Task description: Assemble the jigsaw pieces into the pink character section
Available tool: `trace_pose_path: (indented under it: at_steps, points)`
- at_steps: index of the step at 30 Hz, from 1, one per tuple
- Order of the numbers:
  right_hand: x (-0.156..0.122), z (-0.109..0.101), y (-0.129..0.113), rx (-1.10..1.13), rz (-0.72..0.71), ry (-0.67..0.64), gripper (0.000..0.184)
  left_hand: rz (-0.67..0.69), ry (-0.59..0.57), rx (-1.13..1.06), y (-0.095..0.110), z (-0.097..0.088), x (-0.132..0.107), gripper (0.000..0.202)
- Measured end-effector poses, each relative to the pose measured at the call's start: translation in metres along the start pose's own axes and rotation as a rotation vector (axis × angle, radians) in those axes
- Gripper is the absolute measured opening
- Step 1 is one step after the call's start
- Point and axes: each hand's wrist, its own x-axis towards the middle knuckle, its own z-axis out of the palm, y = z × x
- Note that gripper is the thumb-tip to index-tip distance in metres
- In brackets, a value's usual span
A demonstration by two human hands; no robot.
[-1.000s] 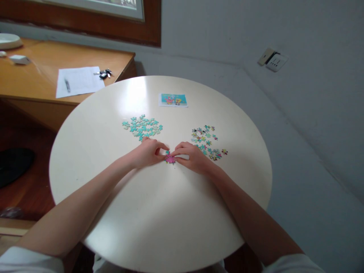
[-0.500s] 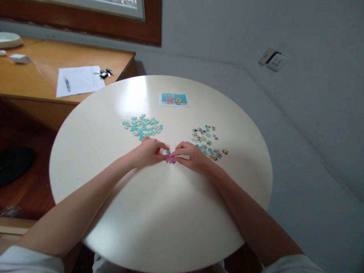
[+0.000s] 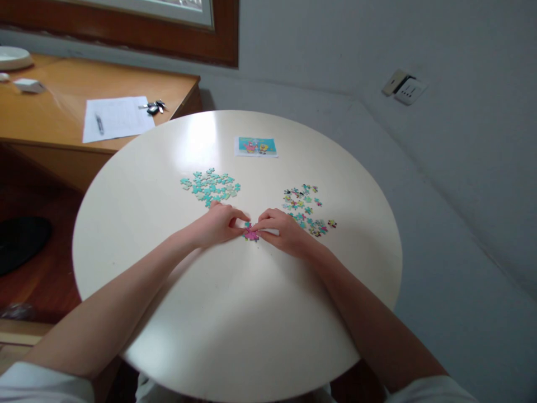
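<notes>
A small cluster of pink and teal jigsaw pieces (image 3: 251,234) lies on the round white table (image 3: 239,313), between my two hands. My left hand (image 3: 220,225) has its thumb and index finger at the cluster's left edge, closed on the jigsaw pieces there. From the other side, my right hand (image 3: 285,230) pinches at the upper right of the same cluster, its fingertips touching the jigsaw pieces. The fingers partly cover the cluster, so single pieces are hard to make out.
Loose teal pieces (image 3: 212,186) lie beyond my left hand, and mixed-colour pieces (image 3: 304,204) beyond my right. A cartoon picture card (image 3: 257,146) lies toward the far edge. A wooden desk (image 3: 54,112) at the left bears a paper sheet (image 3: 117,120) and keys (image 3: 155,107).
</notes>
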Motion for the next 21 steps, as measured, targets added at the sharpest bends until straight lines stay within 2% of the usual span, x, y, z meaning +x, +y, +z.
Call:
trace_pose_path:
  at_steps: [9, 21]
  points:
    - [0.0005, 0.0008, -0.0015, -0.024, 0.000, 0.000, 0.016, -0.005, -0.023, -0.008, 0.0008, -0.0006, 0.0004, 0.033]
    - [-0.0002, 0.0019, -0.0042, -0.092, 0.001, -0.008, 0.016, 0.001, 0.006, -0.023, -0.0018, 0.0013, 0.0010, 0.027]
